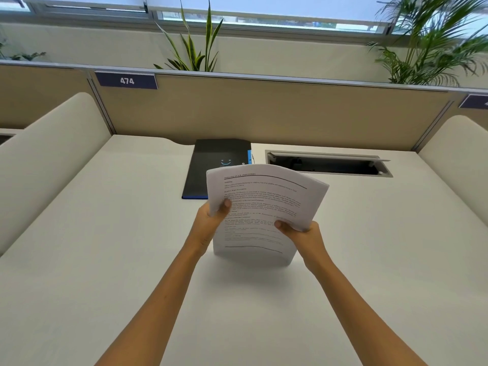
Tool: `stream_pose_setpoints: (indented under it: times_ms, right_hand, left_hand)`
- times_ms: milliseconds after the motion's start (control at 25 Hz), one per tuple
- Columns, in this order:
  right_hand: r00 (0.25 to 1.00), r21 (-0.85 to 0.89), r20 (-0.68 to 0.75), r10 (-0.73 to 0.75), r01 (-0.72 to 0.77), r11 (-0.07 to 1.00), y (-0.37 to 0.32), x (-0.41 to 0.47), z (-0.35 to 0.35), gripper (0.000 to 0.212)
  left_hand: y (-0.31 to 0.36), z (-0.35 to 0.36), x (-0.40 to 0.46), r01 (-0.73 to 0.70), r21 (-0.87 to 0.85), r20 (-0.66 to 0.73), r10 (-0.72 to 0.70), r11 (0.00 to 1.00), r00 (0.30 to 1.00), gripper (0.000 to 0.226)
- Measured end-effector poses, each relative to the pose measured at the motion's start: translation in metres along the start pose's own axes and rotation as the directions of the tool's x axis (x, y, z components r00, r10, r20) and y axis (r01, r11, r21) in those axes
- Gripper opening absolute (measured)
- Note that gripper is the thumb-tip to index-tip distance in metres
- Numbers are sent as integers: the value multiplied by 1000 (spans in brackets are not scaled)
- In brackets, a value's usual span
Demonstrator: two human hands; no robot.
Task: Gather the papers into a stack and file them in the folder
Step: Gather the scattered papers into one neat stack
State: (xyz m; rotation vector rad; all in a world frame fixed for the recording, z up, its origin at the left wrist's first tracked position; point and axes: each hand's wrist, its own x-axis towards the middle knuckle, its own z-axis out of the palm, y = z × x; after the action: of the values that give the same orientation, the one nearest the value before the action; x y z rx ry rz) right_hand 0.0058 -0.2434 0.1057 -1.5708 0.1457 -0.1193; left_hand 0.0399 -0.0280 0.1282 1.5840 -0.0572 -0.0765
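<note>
The papers (pixel 260 207) form one gathered stack, held upright with the lower edge resting on the white worktop (pixel 105 260). The left hand (pixel 210 220) applies a closed grip to the stack's left edge, thumb on the printed front face. The right hand (pixel 303 235) applies a closed grip to the right edge, thumb also on the front. The top of the stack curves away from the person. The black folder (pixel 211 167) lies flat and shut on the worktop, directly behind the stack and partly hidden by it. A cable hatch (pixel 327 163) is recessed to the folder's right.
</note>
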Motion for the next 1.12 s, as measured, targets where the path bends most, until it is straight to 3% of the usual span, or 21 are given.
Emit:
stream_pose_setpoints:
  times_ms: [120, 200, 280, 360, 480, 560, 760, 920, 1000, 1120]
  right_hand:
    - [1000, -9, 19, -13, 13, 1000, -7, 0, 0, 26]
    - [999, 4, 26, -46, 46, 999, -19, 0, 1, 25]
    - [996, -6, -7, -87, 87, 996, -34, 2, 4, 22]
    - [990, -15, -65, -128, 127, 992, -53, 5, 7, 17]
    - [973, -40, -118, -197, 194, 980, -77, 9, 9, 44]
    - [968, -69, -143, -206, 198, 978, -87, 12, 10, 45]
    - [965, -55, -208, -161, 152, 987, -86, 20, 10, 54]
    - [971, -54, -187, -152, 144, 988, -84, 25, 8, 59]
    - [978, -45, -147, -145, 140, 989, -78, 25, 6, 65]
    - [991, -9, -55, -124, 124, 992, -58, 25, 4, 33]
  left_hand:
    - [25, -7, 8, -159, -20, -27, 158, 987, 987, 81]
    - [47, -4, 11, -251, 6, -31, 251, 968, 967, 77]
    - [64, 3, 14, -289, 54, -49, 292, 956, 955, 56]
    - [71, 11, 17, -275, 81, -111, 283, 958, 953, 36]
    - [74, 15, 20, -259, 75, -198, 269, 963, 943, 34]
    - [74, 16, 21, -261, 81, -223, 272, 962, 936, 32]
    - [73, 13, 25, -247, 107, -231, 266, 963, 936, 32]
    - [72, 11, 29, -244, 117, -223, 265, 963, 938, 42]
    - [64, 7, 31, -250, 106, -175, 265, 962, 948, 35]
    - [36, 2, 29, -149, 67, -46, 152, 987, 987, 25]
